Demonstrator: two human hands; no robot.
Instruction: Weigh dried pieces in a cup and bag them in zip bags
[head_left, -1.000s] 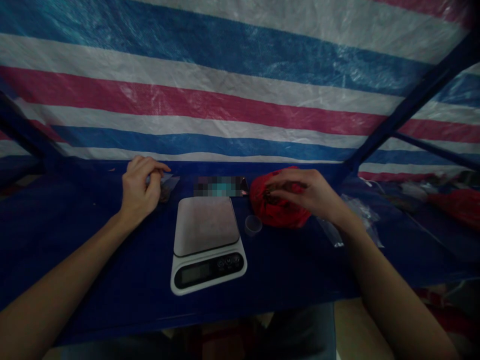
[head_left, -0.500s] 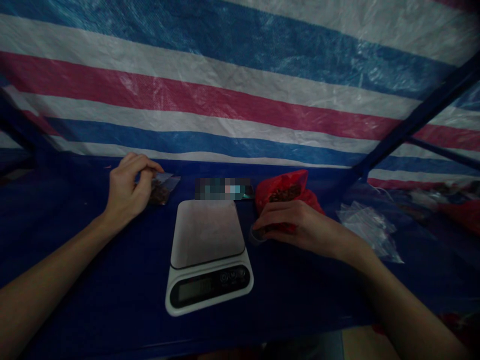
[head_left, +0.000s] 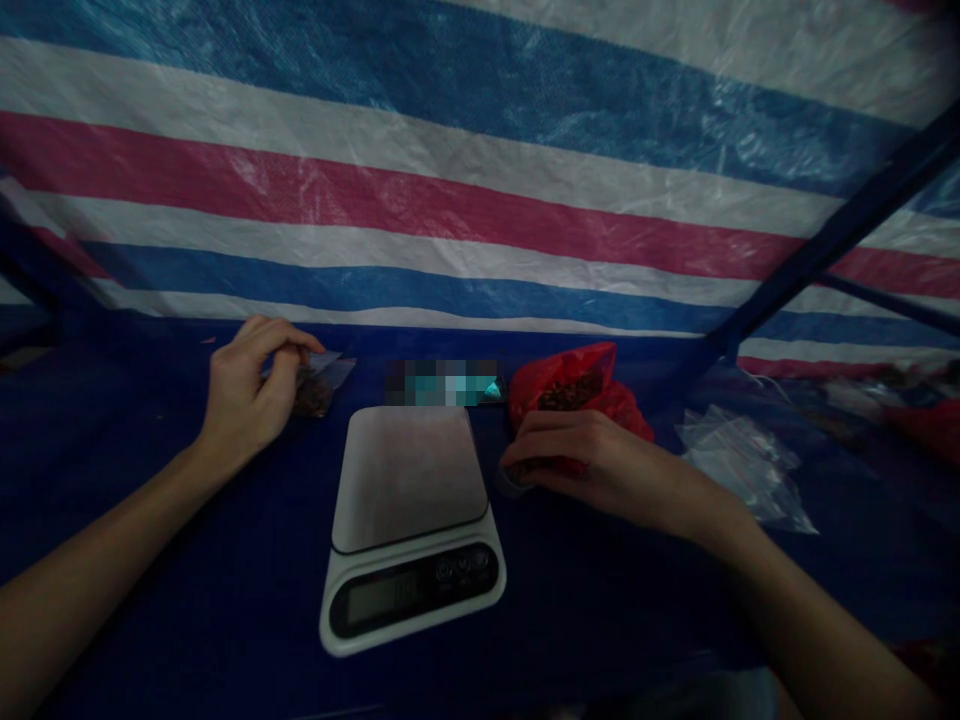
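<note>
My left hand (head_left: 251, 385) is closed, thumb and fingers pinching the top of a small clear zip bag (head_left: 319, 390) with brown bits in it. The bag lies on the blue surface behind and left of a white kitchen scale (head_left: 412, 540). On the scale's right, my right hand (head_left: 581, 455) has its fingers curled down around a small clear cup (head_left: 513, 486); the fingers cover most of the cup. Just behind that hand stands an opened red plastic bag (head_left: 536, 380) filled with brown dried pieces. Nothing lies on the scale's plate, and its display is too dim to read.
A pixelated device (head_left: 491, 390) with a lit screen lies behind the scale. Several flat clear zip bags (head_left: 742, 460) are piled at the right. A striped tarp (head_left: 450, 200) hangs behind, and a dark blue frame bar (head_left: 795, 270) slants down on the right.
The view has shifted slightly, so the scale appears a little lower and further left. Both hands keep nearly the same grip and place.
</note>
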